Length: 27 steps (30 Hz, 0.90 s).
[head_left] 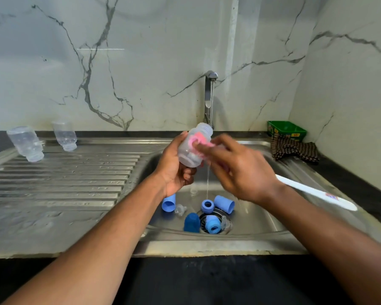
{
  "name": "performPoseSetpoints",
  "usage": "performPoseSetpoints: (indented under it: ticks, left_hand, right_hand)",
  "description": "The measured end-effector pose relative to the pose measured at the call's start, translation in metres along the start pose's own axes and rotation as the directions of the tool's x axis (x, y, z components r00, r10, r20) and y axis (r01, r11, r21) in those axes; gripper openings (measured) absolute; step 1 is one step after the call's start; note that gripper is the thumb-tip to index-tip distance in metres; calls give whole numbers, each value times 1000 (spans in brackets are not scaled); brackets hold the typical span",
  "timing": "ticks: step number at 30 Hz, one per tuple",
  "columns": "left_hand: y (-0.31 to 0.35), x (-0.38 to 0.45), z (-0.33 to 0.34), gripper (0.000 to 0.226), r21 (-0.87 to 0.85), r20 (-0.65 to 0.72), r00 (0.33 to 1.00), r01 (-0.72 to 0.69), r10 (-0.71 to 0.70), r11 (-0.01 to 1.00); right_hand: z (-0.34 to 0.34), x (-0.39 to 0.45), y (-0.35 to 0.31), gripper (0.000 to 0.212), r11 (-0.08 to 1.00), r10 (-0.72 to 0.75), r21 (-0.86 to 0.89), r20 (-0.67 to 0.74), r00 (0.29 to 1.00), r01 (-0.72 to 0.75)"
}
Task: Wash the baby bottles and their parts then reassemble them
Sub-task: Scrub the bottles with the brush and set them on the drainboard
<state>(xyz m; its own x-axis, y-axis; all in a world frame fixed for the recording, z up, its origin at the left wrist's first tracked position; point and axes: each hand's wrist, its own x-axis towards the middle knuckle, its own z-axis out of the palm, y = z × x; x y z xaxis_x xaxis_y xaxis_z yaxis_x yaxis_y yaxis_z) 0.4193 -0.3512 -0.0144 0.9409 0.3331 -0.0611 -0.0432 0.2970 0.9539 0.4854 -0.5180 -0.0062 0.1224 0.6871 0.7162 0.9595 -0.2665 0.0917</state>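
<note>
My left hand (174, 168) grips a clear baby bottle (190, 154) with a pink print, tilted with its threaded neck up toward the running tap (210, 93). My right hand (238, 168) is blurred, its fingers against the bottle's side. Two clear bottles (28, 144) (65, 135) stand upside down on the draining board. In the sink basin lie light blue caps (168, 202) (224, 203), a dark blue cap (191, 222), blue rings (207, 205) (212, 226) and clear teats (180, 209).
A white-handled brush (315, 192) lies on the sink's right rim (207, 247). A checked cloth (293, 149) and a green box (286, 129) sit at the back right corner. The ribbed steel draining board (59, 183) stretches left. A thin stream of water falls into the basin.
</note>
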Motion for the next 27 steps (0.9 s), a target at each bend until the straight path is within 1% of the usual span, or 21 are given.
performPoseSetpoints:
  ticks: [2,3,4,6,7,8,10,11,12,15,16,17,19,20,21,23,25,26,27]
  left_hand:
    - [2,1,3,57,-37,4,1000,-25,25,999]
    - [3,0,6,57,-56,2,999,-37,37,998]
    - [3,0,7,56,-74,-7,999,-43,43,996]
    - [2,-1,6,53,-94,-30,999,-33,30,995]
    - [2,-1,4,53,-92,-38,999,-23,20,995]
    - [1,-2,3,54,-87,-39,999,-18,14,996]
    - [3,-3,5,57,-81,-7,1000,-17,17,997]
    - [4,-4,6,60,-84,16,1000,-23,24,996]
    - [4,-5,8,64,-85,40,998,-35,38,996]
    - [1,-8,5,80,-89,103,992,-57,66,994]
    - [0,-7,4,84,-99,126,989,-61,73,993]
    - [1,-7,3,85,-111,151,985,-64,81,992]
    - [3,-7,4,82,-115,190,978,-63,84,991]
    - [3,-7,5,79,-108,201,976,-63,84,992]
    - [4,-7,6,74,-99,204,975,-69,88,993]
    - [4,-7,4,63,-71,174,981,-79,90,994]
    - [2,-7,1,56,-48,145,986,-79,85,996]
    - [2,-7,2,54,-34,149,985,-80,84,996]
    - [2,-7,3,55,-13,174,981,-84,85,996]
  right_hand:
    - [-5,12,9,40,986,167,7,-120,979,-167]
    - [-6,14,10,40,980,198,8,-140,970,-199]
    - [-6,14,5,41,986,168,5,-122,978,-169]
    - [0,6,-9,40,1000,6,25,-18,1000,-6]
    - [1,3,-12,39,998,-45,32,22,999,44]
    - [1,5,-11,38,999,-34,26,24,999,33]
    - [-2,13,2,37,992,123,31,-82,989,-121]
    - [-3,15,6,37,984,178,44,-120,977,-174]
    - [-2,14,7,38,985,170,46,-119,978,-166]
    - [1,2,-7,38,999,-22,45,18,1000,21]
    - [0,1,-8,37,999,-27,34,31,999,26]
    - [-1,6,-5,36,999,30,25,3,1000,-30]
    - [-4,17,4,34,977,211,59,-101,972,-206]
    - [-4,21,5,33,969,243,78,-132,961,-235]
    - [-3,21,5,34,974,215,98,-137,967,-203]
    - [-2,15,0,35,980,112,174,-76,991,-97]
    - [-3,10,-4,35,975,53,218,-31,998,-45]
    - [-3,10,-3,35,975,70,213,-47,996,-58]
    - [-4,13,-1,35,974,120,203,-88,989,-101]
